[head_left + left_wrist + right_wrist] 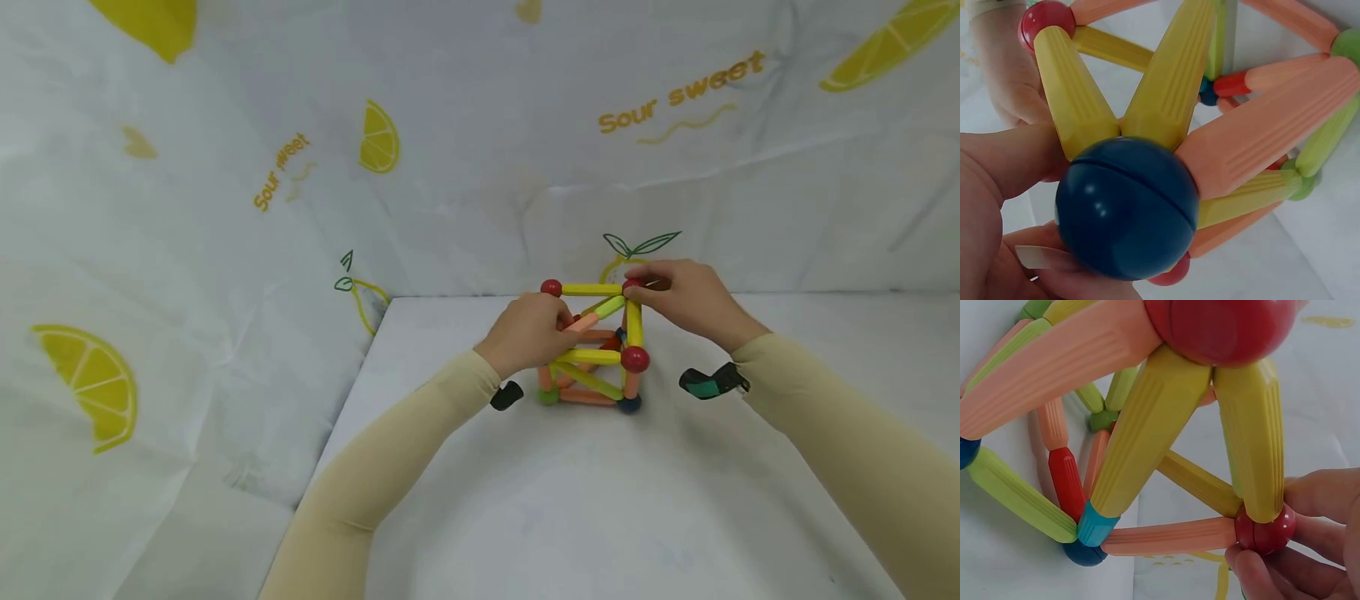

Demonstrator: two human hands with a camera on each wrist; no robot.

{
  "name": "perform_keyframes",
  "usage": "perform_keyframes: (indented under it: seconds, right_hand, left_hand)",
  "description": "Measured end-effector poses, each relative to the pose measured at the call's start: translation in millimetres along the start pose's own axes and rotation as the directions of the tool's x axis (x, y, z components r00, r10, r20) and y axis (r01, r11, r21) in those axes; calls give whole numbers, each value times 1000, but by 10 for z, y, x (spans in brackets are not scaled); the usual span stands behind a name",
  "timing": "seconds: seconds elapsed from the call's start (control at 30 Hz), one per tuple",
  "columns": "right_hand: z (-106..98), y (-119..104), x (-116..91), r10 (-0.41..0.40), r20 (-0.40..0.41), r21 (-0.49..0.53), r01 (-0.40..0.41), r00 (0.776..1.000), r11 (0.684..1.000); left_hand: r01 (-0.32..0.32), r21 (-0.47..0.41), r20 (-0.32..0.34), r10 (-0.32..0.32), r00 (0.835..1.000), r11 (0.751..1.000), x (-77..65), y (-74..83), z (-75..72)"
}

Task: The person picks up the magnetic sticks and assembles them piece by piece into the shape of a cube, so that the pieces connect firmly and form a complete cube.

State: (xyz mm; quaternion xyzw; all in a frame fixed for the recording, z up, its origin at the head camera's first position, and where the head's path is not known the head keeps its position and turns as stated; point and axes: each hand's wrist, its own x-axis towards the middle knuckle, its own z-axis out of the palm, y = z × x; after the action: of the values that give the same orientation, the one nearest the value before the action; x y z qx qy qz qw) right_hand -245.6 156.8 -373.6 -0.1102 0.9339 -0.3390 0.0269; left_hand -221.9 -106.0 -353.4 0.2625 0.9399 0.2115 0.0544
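A box-shaped frame of magnetic rods and balls stands on the white table, with a yellow rod (591, 357) along its upper near edge. My left hand (528, 333) is at its upper near-left corner, pinching a blue ball (1127, 209) where yellow and pink rods meet. At the upper far-right corner my right hand (686, 300) pinches a red ball (1265, 529) between thumb and fingers. A pink-and-green diagonal (597, 315) spans the top between the hands. Another red ball (635, 359) tops the near-right corner. The left hand hides the corner it holds in the head view.
The white table (525, 517) extends in front of and beside the frame. Behind it hangs a white sheet (480, 192) with lemon prints, which also covers the left side. Dark wrist devices (708, 383) sit below both wrists.
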Motion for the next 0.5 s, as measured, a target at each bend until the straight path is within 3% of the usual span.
perform_keyframes:
  seconds: [0.27, 0.5]
  right_hand:
    - [-12, -28, -1, -2, -20, -25, 2, 1000, 1000]
    - [-29, -77, 33, -21, 8, -28, 21, 1000, 999]
  left_hand:
    - [-20, -25, -22, 19, 1000, 999, -13, -1, -12]
    - [38, -12, -47, -38, 998, 999, -42, -9, -22]
